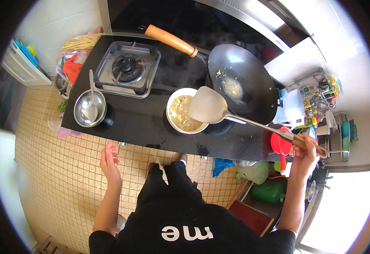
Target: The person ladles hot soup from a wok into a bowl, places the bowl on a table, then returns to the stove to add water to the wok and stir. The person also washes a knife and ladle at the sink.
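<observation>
My right hand (306, 155) grips the wooden handle of a metal wok spatula (207, 104), whose blade hangs over the right part of a white bowl (169, 120) of soup. Behind the blade, a dark wok (251, 76) with a wooden handle (171, 40) holds a little liquid and food bits. My left hand (110, 160) is empty, its fingers slightly bent and partly apart, in front of the counter's edge. Beyond it on the black counter, a steel bowl (81, 117) has a metal spoon (92, 109) in it.
A gas burner (127, 67) stands at the counter's back left. Near my right hand is a red ladle (280, 144); bottles and a wire rack (343, 139) crowd the right side. Bags and dried noodles (83, 41) lie at the left. A green gas cylinder (267, 190) stands below.
</observation>
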{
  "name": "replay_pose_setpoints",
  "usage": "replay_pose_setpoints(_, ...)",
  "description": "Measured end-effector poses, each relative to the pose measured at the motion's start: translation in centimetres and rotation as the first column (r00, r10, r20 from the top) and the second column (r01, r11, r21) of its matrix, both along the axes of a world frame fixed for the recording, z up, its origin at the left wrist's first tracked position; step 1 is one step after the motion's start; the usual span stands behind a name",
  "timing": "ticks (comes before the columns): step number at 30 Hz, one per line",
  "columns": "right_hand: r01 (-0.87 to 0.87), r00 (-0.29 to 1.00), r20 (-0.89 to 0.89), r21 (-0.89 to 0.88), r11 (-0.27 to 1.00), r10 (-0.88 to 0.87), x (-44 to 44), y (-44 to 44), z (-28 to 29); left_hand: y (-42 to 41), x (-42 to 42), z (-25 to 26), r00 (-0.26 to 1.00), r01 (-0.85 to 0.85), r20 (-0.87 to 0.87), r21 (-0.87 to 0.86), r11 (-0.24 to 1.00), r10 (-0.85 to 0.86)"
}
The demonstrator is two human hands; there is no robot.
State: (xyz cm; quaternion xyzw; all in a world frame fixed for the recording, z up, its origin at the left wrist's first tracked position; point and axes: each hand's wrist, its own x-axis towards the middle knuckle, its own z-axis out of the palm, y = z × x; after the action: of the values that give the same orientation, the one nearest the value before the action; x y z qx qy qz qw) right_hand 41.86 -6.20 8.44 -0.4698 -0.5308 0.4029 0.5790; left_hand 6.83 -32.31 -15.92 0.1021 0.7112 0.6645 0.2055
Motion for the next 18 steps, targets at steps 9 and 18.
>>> replay_pose_setpoints(9, -0.007, 0.998, 0.069, 0.235, 0.972, -0.01, -0.8, 8.7, 3.3, 0.3, 1.7, -0.4, 0.996, -0.039, 0.081, -0.047, 0.998, 0.043)
replay_pose_setpoints(18, -0.748, 0.501, 0.732, 0.097, 0.657, 0.462, -9.7, 12.0, 7.9, 2.8, 4.7, 0.0, 0.977, -0.165, 0.117, -0.095, 0.982, 0.176)
